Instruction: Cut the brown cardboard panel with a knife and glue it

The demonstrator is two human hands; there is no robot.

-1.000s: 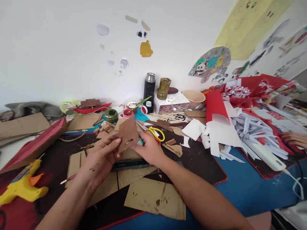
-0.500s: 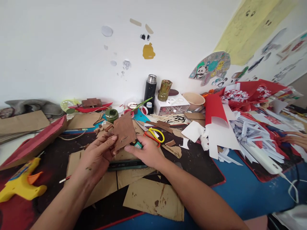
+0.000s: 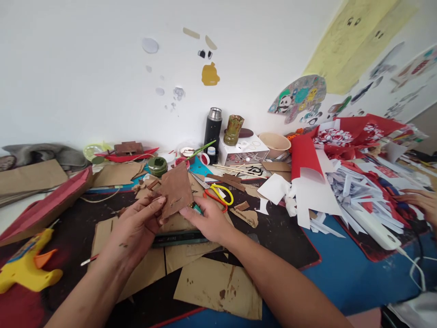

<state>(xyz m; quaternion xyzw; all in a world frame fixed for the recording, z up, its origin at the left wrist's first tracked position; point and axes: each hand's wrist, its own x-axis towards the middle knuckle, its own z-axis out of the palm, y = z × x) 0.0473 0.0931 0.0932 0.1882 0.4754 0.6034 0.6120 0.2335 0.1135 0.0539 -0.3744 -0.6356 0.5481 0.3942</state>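
Observation:
A brown-painted piece of cardboard is held up at a tilt over the work mat, with a small dark slit near its lower edge. My left hand grips its left edge between thumb and fingers. At the lower right edge, the thumb of my right hand presses against it; the fingers behind are partly hidden. Something small and teal shows by the right hand; its kind cannot be made out. Just beyond that hand lie scissors with yellow and orange handles. Below the hands is a dark green, bar-shaped object.
A yellow glue gun lies at the left near a red cardboard boat. Stained cardboard is in front. Behind stand an open green paint jar and a black flask. Another person's hand is at the far right.
The cardboard piece and both hands stay nearly in place. The whole view has shifted slightly. The other person's hand at the right has moved a little.

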